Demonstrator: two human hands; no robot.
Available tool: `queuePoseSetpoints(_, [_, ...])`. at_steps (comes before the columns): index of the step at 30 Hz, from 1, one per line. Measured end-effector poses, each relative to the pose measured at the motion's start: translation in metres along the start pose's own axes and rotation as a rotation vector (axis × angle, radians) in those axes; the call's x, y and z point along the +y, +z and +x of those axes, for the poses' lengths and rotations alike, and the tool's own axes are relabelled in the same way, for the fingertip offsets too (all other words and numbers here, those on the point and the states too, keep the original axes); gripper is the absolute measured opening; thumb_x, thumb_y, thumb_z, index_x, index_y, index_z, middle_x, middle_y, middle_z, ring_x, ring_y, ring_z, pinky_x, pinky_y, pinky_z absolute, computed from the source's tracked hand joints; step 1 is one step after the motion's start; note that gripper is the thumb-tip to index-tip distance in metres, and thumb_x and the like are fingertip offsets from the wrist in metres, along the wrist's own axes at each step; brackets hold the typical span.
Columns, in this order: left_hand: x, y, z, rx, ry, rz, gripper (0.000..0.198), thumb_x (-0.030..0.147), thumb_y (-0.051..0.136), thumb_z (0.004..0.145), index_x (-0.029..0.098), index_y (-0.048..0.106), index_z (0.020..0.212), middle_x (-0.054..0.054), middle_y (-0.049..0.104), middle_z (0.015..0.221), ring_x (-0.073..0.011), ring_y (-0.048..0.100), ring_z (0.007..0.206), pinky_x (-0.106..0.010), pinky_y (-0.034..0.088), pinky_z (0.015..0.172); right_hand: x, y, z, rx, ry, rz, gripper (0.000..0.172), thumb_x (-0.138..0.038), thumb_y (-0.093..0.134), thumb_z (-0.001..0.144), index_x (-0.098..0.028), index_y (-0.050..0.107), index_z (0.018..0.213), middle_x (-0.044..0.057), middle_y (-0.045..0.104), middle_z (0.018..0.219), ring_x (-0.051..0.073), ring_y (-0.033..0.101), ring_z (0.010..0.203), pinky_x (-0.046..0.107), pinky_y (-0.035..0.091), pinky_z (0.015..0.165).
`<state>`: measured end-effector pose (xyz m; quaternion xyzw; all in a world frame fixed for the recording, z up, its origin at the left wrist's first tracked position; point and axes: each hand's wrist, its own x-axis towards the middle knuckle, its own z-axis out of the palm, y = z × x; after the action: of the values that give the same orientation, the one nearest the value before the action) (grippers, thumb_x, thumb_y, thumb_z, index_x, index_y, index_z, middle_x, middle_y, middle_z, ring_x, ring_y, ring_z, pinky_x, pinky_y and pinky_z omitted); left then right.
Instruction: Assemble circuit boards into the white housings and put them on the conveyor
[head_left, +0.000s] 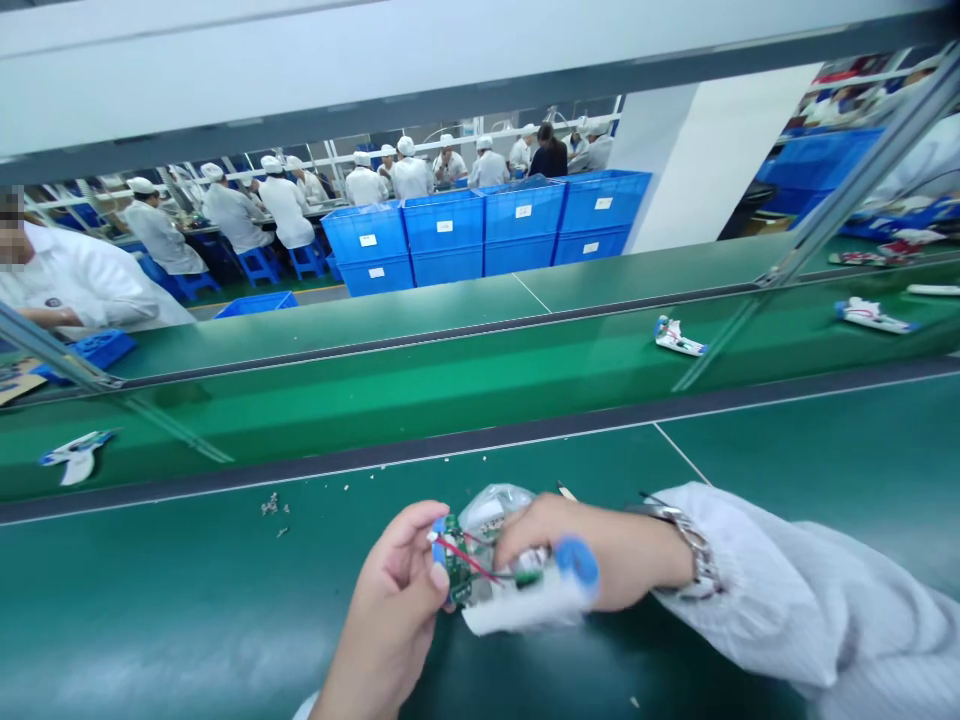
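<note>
Both my hands hold a small white toy plane body (525, 598) low over the green work surface (187, 590). My left hand (394, 610) pinches its left end, where a green circuit board (455, 570) with red and black wires shows. My right hand (600, 550), a metal watch on the wrist, is closed over the top of the body beside a blue round part (576, 560). A clear plastic piece (491, 505) sticks up behind the fingers.
Small scraps (271, 505) lie on the surface ahead. Finished white-and-blue toy planes ride the green conveyor belt: one at left (77, 455), one at middle right (679, 338), one at far right (874, 316). A person in white sits at far left. Blue crates (487, 235) and seated workers fill the background.
</note>
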<state>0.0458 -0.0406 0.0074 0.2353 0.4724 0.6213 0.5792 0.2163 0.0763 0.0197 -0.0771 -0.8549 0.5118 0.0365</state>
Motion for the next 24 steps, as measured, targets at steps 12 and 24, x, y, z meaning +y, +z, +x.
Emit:
queuePoseSetpoints(12, [-0.008, 0.039, -0.032, 0.322, 0.359, 0.110, 0.038, 0.035, 0.084, 0.067, 0.030, 0.067, 0.100, 0.002, 0.075, 0.087, -0.0149, 0.072, 0.075, -0.018, 0.056, 0.062, -0.029, 0.020, -0.005, 0.854, 0.015, 0.049, 0.003, -0.022, 0.059, 0.079, -0.019, 0.059, 0.080, 0.001, 0.059, 0.078, 0.014, 0.055, 0.073, 0.026, 0.044, 0.067])
queuePoseSetpoints(24, [-0.022, 0.017, -0.028, 0.311, 0.659, 0.727, 0.022, 0.022, 0.066, 0.080, 0.032, 0.063, 0.099, 0.003, 0.062, 0.099, -0.0095, 0.062, 0.069, -0.017, 0.050, 0.055, -0.043, 0.029, 0.018, 0.633, 0.052, 0.264, 0.015, -0.011, 0.067, 0.070, -0.017, 0.060, 0.058, -0.003, 0.059, 0.060, 0.009, 0.054, 0.059, 0.018, 0.041, 0.055])
